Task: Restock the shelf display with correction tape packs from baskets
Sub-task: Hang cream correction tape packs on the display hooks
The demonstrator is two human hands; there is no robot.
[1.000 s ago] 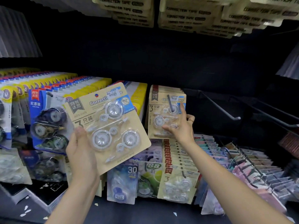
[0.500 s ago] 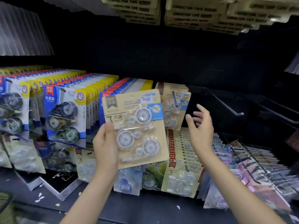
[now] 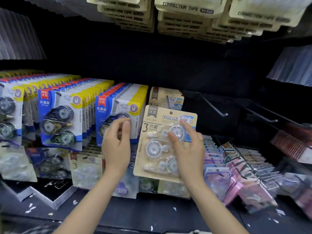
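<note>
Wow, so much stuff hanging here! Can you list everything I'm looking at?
Tan pack: one, beige card with three clear tape rollers, held up at centre.
Tan packs on hook: a short row, beige, just behind the held one.
Blue packs: several full rows, blue and yellow, left.
Cream packs: many, overhead.
Empty hooks: at least two, dark metal, right.
Pink packs: many, pink and purple, lower right.
Black box: one, lower left.
Left hand: beside the held pack, fingers loosely curled.
Right hand: holds the tan pack.

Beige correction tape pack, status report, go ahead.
Right hand grips beige pack. Left hand open, beside it. Pack below its peg, not hung.
</note>
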